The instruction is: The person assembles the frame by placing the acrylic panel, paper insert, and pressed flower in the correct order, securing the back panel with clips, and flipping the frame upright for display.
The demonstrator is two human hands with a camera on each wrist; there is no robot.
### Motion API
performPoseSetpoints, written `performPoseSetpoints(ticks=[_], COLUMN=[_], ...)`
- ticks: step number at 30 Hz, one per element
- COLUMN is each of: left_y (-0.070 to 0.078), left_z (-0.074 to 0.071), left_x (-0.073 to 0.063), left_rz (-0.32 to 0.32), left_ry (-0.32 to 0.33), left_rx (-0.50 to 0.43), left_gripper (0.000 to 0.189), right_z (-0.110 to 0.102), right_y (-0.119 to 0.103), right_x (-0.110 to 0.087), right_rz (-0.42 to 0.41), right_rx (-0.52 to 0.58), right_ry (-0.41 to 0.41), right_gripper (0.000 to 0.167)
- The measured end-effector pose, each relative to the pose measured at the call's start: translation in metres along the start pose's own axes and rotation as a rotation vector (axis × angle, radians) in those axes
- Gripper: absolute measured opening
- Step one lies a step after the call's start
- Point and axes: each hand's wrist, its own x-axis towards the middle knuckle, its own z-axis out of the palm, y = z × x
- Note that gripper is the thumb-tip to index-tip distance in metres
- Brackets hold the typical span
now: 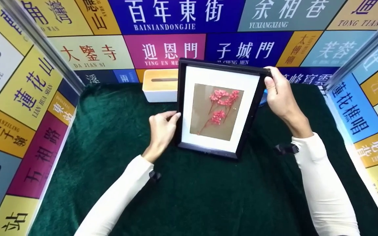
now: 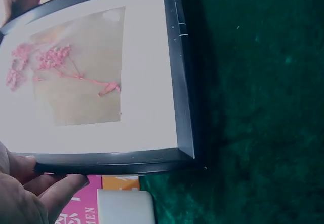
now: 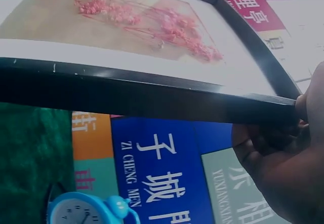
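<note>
A black picture frame (image 1: 220,108) with a white mat and pressed pink flowers on a tan ground is held up, tilted, over the green cloth. My left hand (image 1: 163,130) pinches its left side at mid-height, thumb on the front edge and fingers behind, as the left wrist view shows the hand (image 2: 31,191) at the rim. At the upper right corner my right hand (image 1: 282,93) grips the frame. The right wrist view shows that hand (image 3: 283,163) with its fingers curled behind the corner; part of them is hidden.
A white tissue box (image 1: 159,86) with a wooden lid stands behind the frame, partly hidden by it. A blue alarm clock (image 3: 83,209) is behind the frame's right side. Dark green velvet cloth (image 1: 208,196) covers the table, with panels of printed place names (image 1: 166,49) on three sides.
</note>
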Motion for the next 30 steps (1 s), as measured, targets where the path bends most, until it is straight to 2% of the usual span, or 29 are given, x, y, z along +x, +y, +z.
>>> performPoseSetpoints(ticks=[6,12,20,30], left_y=[0.009,0.016,0.013,0.001], left_z=[-0.004,-0.010,-0.019,-0.034], left_x=[-0.012,-0.024,-0.039,-0.057], left_rz=[-0.040,-0.077,-0.264,-0.287], left_ry=[-0.019,-0.055,-0.136,-0.196], left_rx=[-0.026,-0.091,-0.270,-0.380], left_gripper=[0.013,0.013,0.023,0.023], right_z=[-0.002,-0.004,-0.002,0.002], right_y=[0.008,0.015,0.013,-0.004], right_x=[0.000,-0.003,-0.010,-0.020], right_rz=[0.033,0.054,0.032,0.065], right_rx=[0.031,0.045,0.076,0.004], right_ry=[0.003,-0.006,-0.031,-0.108], right_gripper=[0.036,0.037,0.037,0.040])
